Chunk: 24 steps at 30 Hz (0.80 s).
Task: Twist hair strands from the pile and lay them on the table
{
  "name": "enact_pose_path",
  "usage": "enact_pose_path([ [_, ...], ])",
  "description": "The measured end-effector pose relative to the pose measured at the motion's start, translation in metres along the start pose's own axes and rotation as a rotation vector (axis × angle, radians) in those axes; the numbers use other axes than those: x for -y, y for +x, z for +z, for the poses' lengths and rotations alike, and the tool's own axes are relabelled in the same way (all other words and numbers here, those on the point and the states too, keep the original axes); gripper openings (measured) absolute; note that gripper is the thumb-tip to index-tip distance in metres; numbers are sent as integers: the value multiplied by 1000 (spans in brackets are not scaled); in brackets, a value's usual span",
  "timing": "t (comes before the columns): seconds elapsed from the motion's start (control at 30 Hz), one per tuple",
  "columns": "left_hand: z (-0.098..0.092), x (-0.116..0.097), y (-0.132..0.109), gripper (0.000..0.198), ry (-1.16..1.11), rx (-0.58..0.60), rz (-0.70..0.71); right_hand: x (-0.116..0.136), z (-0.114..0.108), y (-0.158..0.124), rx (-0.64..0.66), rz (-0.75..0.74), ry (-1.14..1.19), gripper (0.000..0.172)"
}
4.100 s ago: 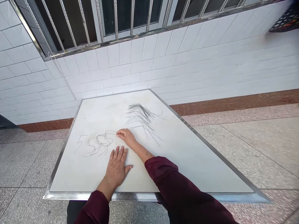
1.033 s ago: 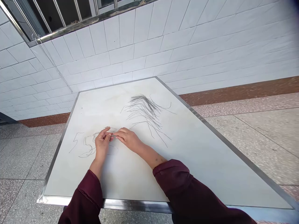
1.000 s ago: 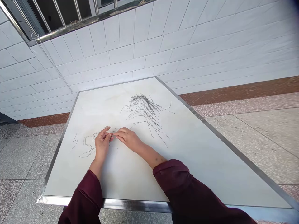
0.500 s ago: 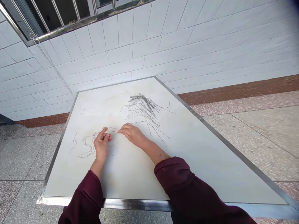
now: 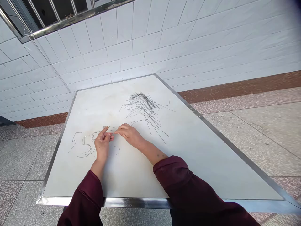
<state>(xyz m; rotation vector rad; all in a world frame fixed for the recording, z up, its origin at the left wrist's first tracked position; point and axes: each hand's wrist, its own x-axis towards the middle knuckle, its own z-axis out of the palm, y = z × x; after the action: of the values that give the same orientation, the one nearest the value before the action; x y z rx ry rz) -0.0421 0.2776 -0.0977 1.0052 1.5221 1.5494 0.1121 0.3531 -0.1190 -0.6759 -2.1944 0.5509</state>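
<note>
A white table (image 5: 188, 157) with a metal rim carries a loose pile of thin dark strands (image 5: 142, 106) near its far middle. A smaller group of curled strands (image 5: 87, 145) lies at the left. My left hand (image 5: 102, 145) rests beside the curled group, thumb and forefinger pinched together on a strand too fine to make out clearly. My right hand (image 5: 130, 135) lies just to its right, fingertips pinched and almost touching the left fingertips. Both arms wear dark red sleeves.
A white tiled wall (image 5: 164, 47) rises behind the table, with a barred window (image 5: 47, 12) at the top left. Speckled floor tiles (image 5: 258, 125) surround the table on the right and left.
Four seconds ago my left hand lay flat on the table; it has since risen into a pinch. In the last half second my right fingertips moved back close to the left fingertips.
</note>
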Motion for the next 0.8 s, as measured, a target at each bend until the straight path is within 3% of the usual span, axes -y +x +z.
enact_pose_path([
  [0.23,2,1,1,38,-27,-59,19,9,-13,8,-135,64,-107,13],
  [0.3,3,0,2,38,-44,-61,14,13,-15,7,-75,105,-58,16],
  [0.43,3,-1,4,38,-72,-111,-4,20,-11,2,199,167,64,10],
  [0.5,2,-1,5,40,-94,-116,1,23,-8,1,256,208,92,7],
  [0.63,0,-1,6,44,-137,-78,36,25,-7,3,232,349,240,16],
  [0.8,-2,-1,5,49,-22,17,40,21,-9,6,119,450,410,11],
])
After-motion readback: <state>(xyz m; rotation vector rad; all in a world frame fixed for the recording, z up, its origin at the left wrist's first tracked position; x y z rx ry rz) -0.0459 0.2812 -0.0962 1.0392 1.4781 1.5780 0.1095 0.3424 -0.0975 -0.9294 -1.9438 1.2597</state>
